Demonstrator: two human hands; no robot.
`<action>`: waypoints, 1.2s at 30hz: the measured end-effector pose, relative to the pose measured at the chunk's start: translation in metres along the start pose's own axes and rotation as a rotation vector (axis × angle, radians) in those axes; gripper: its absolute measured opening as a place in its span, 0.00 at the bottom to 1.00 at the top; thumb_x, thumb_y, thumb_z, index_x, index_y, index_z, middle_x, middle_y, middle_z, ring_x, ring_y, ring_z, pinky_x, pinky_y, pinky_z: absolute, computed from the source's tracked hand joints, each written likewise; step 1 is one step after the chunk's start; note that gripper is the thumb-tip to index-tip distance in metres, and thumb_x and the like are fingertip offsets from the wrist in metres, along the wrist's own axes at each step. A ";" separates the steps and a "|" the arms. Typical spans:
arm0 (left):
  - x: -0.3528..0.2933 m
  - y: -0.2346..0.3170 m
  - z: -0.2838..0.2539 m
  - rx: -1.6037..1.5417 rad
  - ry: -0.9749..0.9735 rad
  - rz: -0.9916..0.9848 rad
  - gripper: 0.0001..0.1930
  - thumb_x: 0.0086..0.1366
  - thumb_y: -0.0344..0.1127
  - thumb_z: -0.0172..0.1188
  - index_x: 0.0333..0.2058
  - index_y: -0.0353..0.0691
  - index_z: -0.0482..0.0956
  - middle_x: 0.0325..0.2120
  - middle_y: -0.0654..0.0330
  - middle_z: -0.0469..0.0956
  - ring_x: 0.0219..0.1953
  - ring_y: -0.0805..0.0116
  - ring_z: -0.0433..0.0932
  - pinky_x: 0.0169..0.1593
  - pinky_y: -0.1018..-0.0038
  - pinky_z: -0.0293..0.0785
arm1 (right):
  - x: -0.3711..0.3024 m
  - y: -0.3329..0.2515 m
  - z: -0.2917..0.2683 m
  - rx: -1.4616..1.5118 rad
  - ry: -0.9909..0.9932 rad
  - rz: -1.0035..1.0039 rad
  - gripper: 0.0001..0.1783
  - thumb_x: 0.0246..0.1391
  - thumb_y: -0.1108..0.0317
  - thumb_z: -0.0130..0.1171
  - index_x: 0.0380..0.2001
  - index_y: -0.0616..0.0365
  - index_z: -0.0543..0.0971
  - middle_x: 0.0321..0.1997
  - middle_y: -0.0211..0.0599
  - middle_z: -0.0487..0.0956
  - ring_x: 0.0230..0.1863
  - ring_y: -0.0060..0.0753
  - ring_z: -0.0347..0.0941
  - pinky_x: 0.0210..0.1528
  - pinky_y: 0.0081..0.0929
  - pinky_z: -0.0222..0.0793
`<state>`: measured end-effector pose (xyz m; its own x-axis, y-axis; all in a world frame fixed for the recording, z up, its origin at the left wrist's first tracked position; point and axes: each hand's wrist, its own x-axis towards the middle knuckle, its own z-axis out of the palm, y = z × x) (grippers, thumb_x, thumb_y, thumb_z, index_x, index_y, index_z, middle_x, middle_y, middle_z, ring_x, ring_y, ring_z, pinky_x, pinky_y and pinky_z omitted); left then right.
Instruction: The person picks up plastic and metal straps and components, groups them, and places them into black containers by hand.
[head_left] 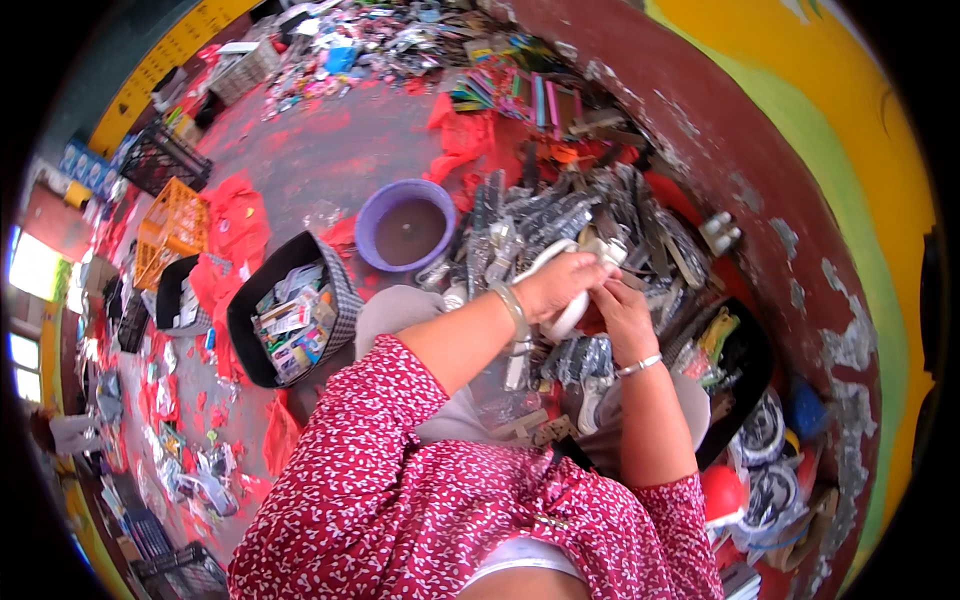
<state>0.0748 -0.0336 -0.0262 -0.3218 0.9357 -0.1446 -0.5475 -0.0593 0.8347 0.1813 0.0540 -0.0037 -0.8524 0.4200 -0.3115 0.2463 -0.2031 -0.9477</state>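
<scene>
Head view: we look down at two bare hands meeting over the space between the bent knees. The left hand (568, 284) is closed around a white cord-like piece (568, 318), its fingers curled over the top, while the right hand (624, 318) comes in from the other side with its fingers bent inward against the same piece. Just what the right fingertips pinch is hidden from us. Part of the white piece reaches out past the left hand and part curves below it; we take that curve for slack, which would explain why both hands grip so close together, each steadying what the other holds.

The piece is held above a heap of plastic-wrapped dark items (560, 216), probably because this spot suits both arms with the elbows bent. Beside the left knee (392, 318), a checkered bin (346, 308) stands with its mouth upward, so its small packaged goods (298, 322) lie within easy reach, we judge. A purple basin (367, 232) sits beyond that knee, seemingly clear of the forearms. By the right leg, a black container (752, 372) stands near the wall (800, 330), likely tucked there to leave the front open.
</scene>
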 end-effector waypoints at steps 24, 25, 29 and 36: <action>-0.014 0.018 -0.004 0.148 0.068 0.044 0.18 0.62 0.45 0.52 0.40 0.33 0.70 0.34 0.58 0.73 0.35 0.75 0.73 0.40 0.79 0.71 | 0.004 0.011 -0.001 -0.194 -0.215 -0.144 0.12 0.56 0.64 0.50 0.28 0.62 0.76 0.20 0.27 0.72 0.20 0.17 0.67 0.22 0.17 0.63; -0.014 0.019 -0.005 0.138 0.068 0.045 0.18 0.61 0.45 0.52 0.39 0.33 0.70 0.34 0.57 0.73 0.35 0.74 0.73 0.40 0.79 0.71 | 0.002 0.008 -0.001 -0.185 -0.202 -0.167 0.13 0.56 0.64 0.50 0.27 0.62 0.76 0.19 0.27 0.73 0.19 0.17 0.66 0.22 0.17 0.63; -0.022 0.045 -0.003 0.352 0.077 0.092 0.17 0.62 0.45 0.51 0.38 0.33 0.71 0.27 0.62 0.75 0.29 0.78 0.73 0.35 0.81 0.70 | 0.005 -0.013 -0.021 -0.153 -0.041 -0.056 0.14 0.54 0.62 0.52 0.24 0.63 0.76 0.18 0.28 0.73 0.19 0.17 0.67 0.22 0.15 0.63; -0.055 0.081 0.011 0.166 -0.305 -0.051 0.17 0.63 0.40 0.48 0.41 0.28 0.68 0.15 0.65 0.67 0.17 0.79 0.64 0.23 0.81 0.62 | 0.030 0.010 0.000 -0.021 0.113 -0.521 0.20 0.49 0.72 0.56 0.47 0.58 0.68 0.31 0.28 0.74 0.27 0.17 0.68 0.25 0.14 0.65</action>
<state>0.0563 -0.0863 0.0555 -0.0378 0.9983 -0.0442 -0.4161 0.0245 0.9090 0.1579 0.0646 -0.0229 -0.8093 0.5535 0.1966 -0.1863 0.0756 -0.9796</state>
